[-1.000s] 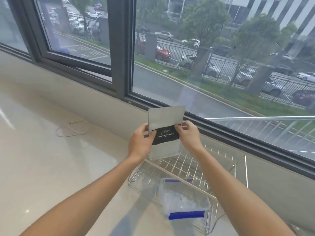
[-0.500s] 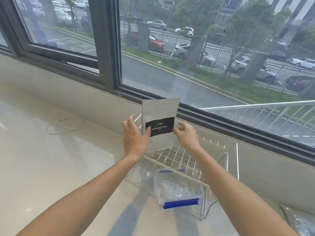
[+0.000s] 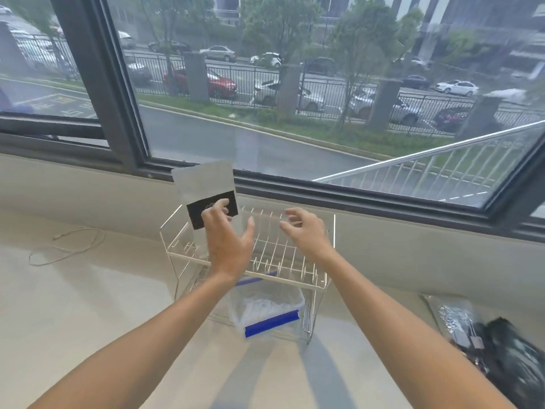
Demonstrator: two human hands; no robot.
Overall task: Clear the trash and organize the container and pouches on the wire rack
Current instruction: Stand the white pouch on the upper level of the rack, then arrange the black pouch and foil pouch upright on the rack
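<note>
A silver pouch [image 3: 203, 184] with a black label stands upright at the back left of the white wire rack [image 3: 334, 231], on its upper shelf. My left hand [image 3: 227, 243] is just in front of the pouch, fingers spread, with its fingertips over the black label. My right hand [image 3: 306, 231] hovers over the right side of the upper shelf, fingers apart and holding nothing. On the rack's lower level sits a clear container [image 3: 265, 305] with a blue clip [image 3: 271, 321] on its near side.
The rack stands on a pale counter against a low wall under a large window. At the right edge lie a shiny silver pouch [image 3: 454, 317] and dark, blurred packets [image 3: 519, 367]. A thin cord [image 3: 67, 243] curls on the counter to the left.
Both hands held the pouch in the air before. It now stands in the rack's back left, my right hand has come off it and moved right, and my left hand's fingers have spread.
</note>
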